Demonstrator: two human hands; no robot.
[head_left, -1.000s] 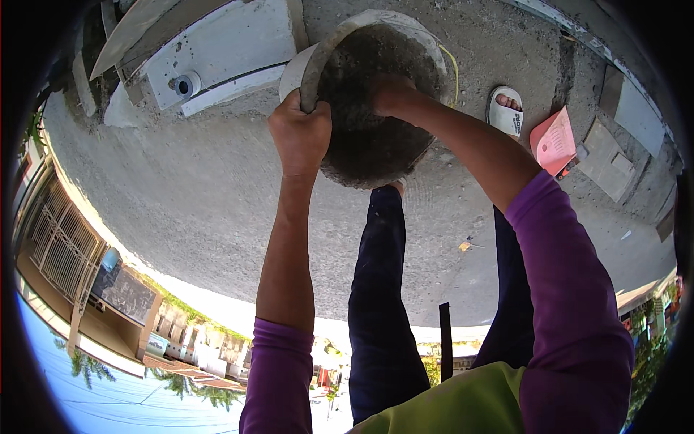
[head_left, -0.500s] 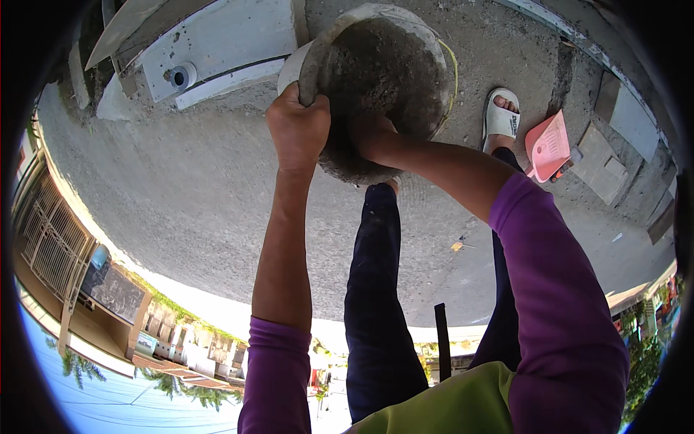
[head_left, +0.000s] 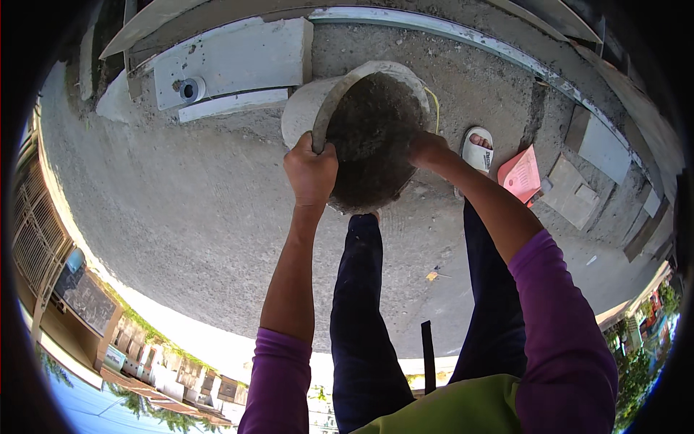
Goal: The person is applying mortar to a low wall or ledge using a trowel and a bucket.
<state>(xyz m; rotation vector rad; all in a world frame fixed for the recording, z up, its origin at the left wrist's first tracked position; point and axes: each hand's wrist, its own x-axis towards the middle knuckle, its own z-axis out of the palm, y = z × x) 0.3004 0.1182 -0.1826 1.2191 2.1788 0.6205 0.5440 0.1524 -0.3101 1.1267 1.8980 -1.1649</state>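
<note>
My left hand (head_left: 311, 171) grips the thick rim of a grey, cement-crusted bucket (head_left: 289, 114), its thumb and fingers wrapped over the edge. Dark, damp-looking grainy material (head_left: 365, 123) lines the bucket's inside. My right hand (head_left: 426, 148) reaches into the bucket at its right side; its fingers are hidden in the dark interior. A thin yellow loop or cord (head_left: 435, 108) runs along the bucket's right outer edge.
A foot in a white sandal (head_left: 478, 148) stands right of the bucket, beside a pink dustpan (head_left: 519, 173) and flat boards (head_left: 571, 192). A white slab (head_left: 256, 54) with a grey pipe piece (head_left: 191, 90) lies behind left. A long pale strip (head_left: 426, 22) crosses the back.
The bucket and both hands appear lower in the picture, as does the whole scene. My right hand has moved from the lower middle of the bucket's interior toward its right side.
</note>
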